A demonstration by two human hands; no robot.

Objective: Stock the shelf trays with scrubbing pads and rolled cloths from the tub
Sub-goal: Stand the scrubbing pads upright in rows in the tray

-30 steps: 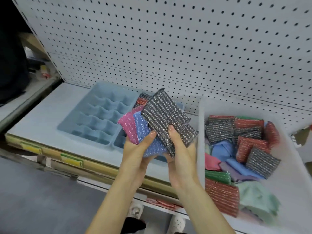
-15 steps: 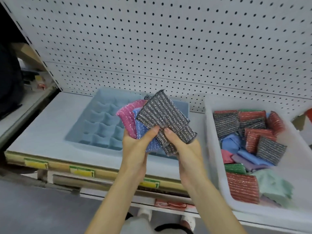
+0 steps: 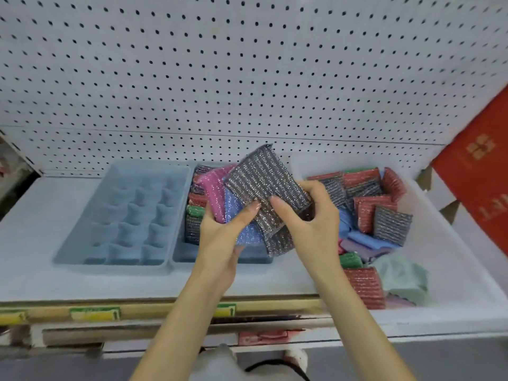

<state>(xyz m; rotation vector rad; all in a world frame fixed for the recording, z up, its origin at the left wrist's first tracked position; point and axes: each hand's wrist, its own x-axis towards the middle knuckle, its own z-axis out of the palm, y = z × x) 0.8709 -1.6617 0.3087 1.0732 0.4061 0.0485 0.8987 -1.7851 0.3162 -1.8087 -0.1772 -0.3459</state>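
My left hand (image 3: 220, 240) and my right hand (image 3: 310, 218) together hold a fanned bunch of scrubbing pads above the shelf: a grey glittery pad (image 3: 259, 178) on top, a pink pad (image 3: 213, 189) and a blue pad (image 3: 236, 213) under it. Both thumbs press on the grey pad. Below the bunch sits a blue open tray (image 3: 220, 260) with several pads stacked at its left side. A blue divided tray (image 3: 121, 213) lies to its left, its cells bare. The white tub (image 3: 445, 243) on the right holds red, grey and green pads and loose cloths.
A white pegboard (image 3: 247, 78) backs the shelf. A red carton (image 3: 481, 171) leans at the far right. Yellow and green price labels (image 3: 94, 313) line the shelf's front edge. A lower shelf rail runs beneath.
The view has shifted right and the hands with the pads moved over the open tray. My right hand slid along the grey pad, spreading the bunch a little.
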